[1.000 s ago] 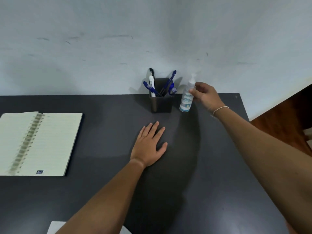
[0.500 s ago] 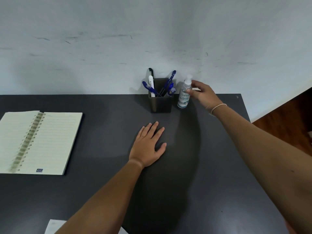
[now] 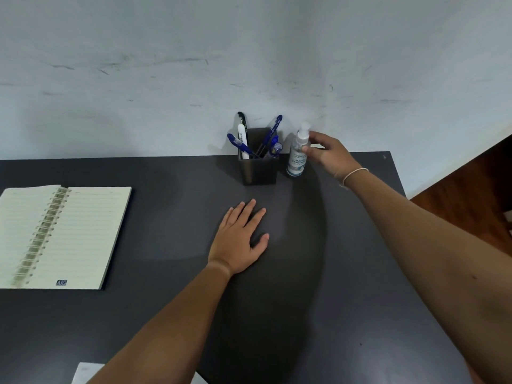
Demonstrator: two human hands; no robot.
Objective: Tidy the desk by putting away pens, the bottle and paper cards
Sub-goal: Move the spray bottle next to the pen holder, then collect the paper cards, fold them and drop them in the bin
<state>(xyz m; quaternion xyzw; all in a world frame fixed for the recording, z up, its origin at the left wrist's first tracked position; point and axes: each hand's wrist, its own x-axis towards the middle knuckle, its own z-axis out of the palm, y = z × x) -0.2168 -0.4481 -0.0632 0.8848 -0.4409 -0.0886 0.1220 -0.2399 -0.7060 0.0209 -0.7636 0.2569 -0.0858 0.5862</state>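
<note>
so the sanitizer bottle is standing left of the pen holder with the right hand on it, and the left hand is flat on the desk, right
Not quite: the head view shows the sanitizer bottle standing to the right of the pen holder, not left. The rest holds: the right hand is on it, and the left hand lies flat on the desk.

Bare dark desk (image 3: 171, 314) is lying open across the frame's centre and lower right; the pen holder (image 3: 259, 170) and sanitizer bottle (image 3: 297, 157) are crowding the upper centre, the spiral notebook (image 3: 63, 236) occupying the left.
</note>
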